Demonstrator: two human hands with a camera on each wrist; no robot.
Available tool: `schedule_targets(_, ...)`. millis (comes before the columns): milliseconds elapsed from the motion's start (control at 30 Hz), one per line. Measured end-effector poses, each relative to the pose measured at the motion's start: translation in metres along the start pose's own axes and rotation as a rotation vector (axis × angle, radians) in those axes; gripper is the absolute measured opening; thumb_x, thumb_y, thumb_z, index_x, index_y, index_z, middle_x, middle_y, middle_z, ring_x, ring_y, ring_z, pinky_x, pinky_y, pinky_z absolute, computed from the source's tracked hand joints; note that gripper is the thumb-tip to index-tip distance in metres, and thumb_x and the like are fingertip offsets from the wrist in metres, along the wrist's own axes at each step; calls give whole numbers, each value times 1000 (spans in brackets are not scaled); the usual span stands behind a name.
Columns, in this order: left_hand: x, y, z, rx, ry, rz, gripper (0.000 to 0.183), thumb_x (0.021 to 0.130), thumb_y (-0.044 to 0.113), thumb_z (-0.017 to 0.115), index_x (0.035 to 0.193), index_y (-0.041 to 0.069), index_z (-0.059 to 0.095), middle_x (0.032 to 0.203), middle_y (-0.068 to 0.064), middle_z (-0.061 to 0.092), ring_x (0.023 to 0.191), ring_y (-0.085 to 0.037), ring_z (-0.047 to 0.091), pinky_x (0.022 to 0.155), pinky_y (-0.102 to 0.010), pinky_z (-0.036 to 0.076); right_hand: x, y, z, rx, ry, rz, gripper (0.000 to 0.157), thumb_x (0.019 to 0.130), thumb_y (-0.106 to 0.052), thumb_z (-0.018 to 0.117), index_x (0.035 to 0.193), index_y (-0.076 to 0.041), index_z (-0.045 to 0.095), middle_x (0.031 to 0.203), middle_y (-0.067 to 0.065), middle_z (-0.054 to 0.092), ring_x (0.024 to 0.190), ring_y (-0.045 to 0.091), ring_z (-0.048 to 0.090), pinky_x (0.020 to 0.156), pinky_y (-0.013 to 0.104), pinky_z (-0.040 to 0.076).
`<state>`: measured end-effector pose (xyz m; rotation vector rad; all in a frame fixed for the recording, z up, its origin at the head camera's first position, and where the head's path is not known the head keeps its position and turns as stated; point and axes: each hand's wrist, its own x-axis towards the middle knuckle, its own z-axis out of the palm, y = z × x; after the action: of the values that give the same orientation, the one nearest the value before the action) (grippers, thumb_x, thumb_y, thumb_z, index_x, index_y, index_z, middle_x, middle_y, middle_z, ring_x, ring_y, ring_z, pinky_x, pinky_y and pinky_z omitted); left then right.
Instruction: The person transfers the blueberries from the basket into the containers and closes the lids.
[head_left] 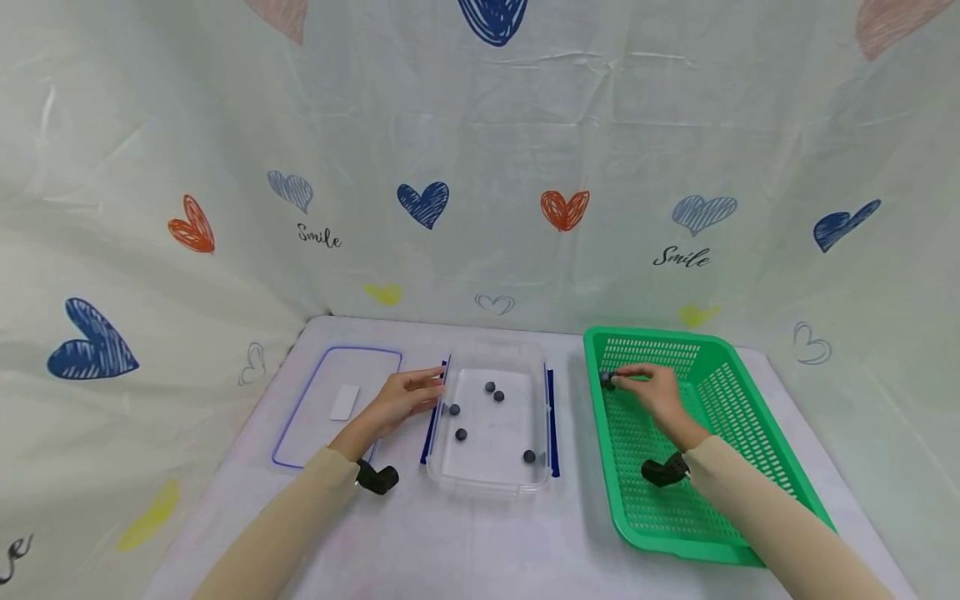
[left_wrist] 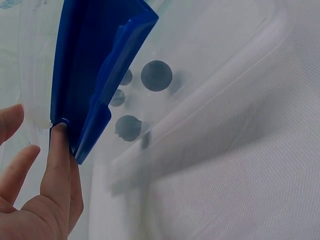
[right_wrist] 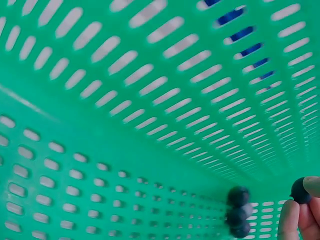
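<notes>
In the head view, my right hand reaches into the left side of a green plastic basket. It pinches a blueberry between thumb and fingers, as the right wrist view shows. Beside that hand, several other dark blueberries lie in a cluster in the basket. My left hand is at the left side of a clear plastic box, its fingertips touching the hanging blue clip. Several blueberries are spread over the box floor.
A clear lid with a blue seal lies left of the box, with a white rectangle on it. Another blue clip flanks the box's right side. A white cloth with printed hearts hangs behind the table.
</notes>
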<state>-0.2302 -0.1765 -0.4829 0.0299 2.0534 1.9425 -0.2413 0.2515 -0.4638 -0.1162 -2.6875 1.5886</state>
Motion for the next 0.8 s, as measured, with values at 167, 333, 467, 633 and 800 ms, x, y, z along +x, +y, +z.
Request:
schedule_targets(167, 1, -1, -1, -2, 8, 1, 52, 95, 11, 70, 144, 4, 53, 135, -24, 54, 117, -27, 61, 97, -32, 54, -4, -9, -5, 35, -21, -4, 37, 94, -15, 71, 122, 9, 65, 134, 27, 54, 131, 40, 41, 100, 57, 47)
schedule_targets(333, 0, -1, 1, -4, 9, 0, 52, 95, 11, 70, 144, 4, 53, 135, -23, 54, 115, -24, 61, 96, -32, 54, -8, -15, -9, 73, -24, 0, 39, 94, -15, 72, 123, 9, 64, 136, 27, 53, 135, 39, 38, 105, 58, 43)
schedule_targets(467, -2, 0, 2, -2, 11, -3, 52, 95, 11, 69, 144, 4, 53, 136, -24, 53, 116, -25, 61, 96, -32, 54, -9, -22, -12, 109, -16, 12, 42, 93, -19, 73, 124, 9, 64, 137, 25, 52, 135, 37, 38, 106, 57, 42)
schedule_targets(633, -2, 1, 2, -7, 8, -1, 53, 95, 11, 69, 144, 4, 52, 138, -26, 52, 118, -26, 61, 97, -32, 54, -12, -32, -15, 140, -14, -10, 43, 93, -19, 73, 124, 10, 63, 138, 24, 50, 134, 37, 39, 107, 58, 41)
schedule_targets(800, -2, 2, 2, -15, 2, -1, 53, 95, 11, 69, 145, 3, 51, 139, -27, 50, 116, -23, 61, 97, -31, 53, -16, -41, -17, 141, -25, -17, 46, 93, -22, 74, 124, 9, 63, 138, 23, 51, 135, 35, 38, 106, 55, 43)
